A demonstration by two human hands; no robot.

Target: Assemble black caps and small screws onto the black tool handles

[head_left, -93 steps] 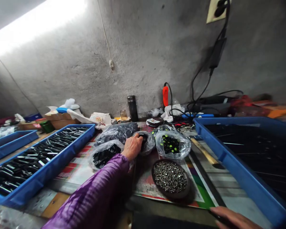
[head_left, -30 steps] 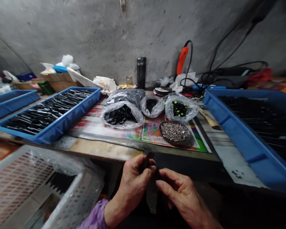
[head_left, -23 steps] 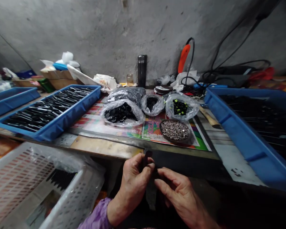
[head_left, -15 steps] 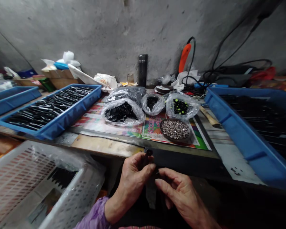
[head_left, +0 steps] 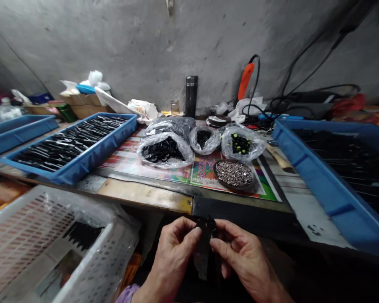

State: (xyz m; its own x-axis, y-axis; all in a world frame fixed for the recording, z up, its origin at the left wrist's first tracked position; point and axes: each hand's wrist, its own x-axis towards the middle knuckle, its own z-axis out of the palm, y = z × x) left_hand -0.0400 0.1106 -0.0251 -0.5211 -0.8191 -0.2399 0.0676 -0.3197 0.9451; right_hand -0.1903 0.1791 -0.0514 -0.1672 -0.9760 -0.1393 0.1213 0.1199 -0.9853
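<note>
A head-worn camera looks forward and down across a workbench (head_left: 142, 195) toward a concrete wall (head_left: 113, 46), which stands farther off. The person's left hand (head_left: 173, 256) and right hand (head_left: 243, 261) sit closest, at the bottom of the wide frame.

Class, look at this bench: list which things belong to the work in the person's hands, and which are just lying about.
Likely part of the work: left hand, right hand, black piece, bagged black pieces, dish of screws, blue tray, white crate.

Lying about: flask, orange tool, cables, tissue.
</note>
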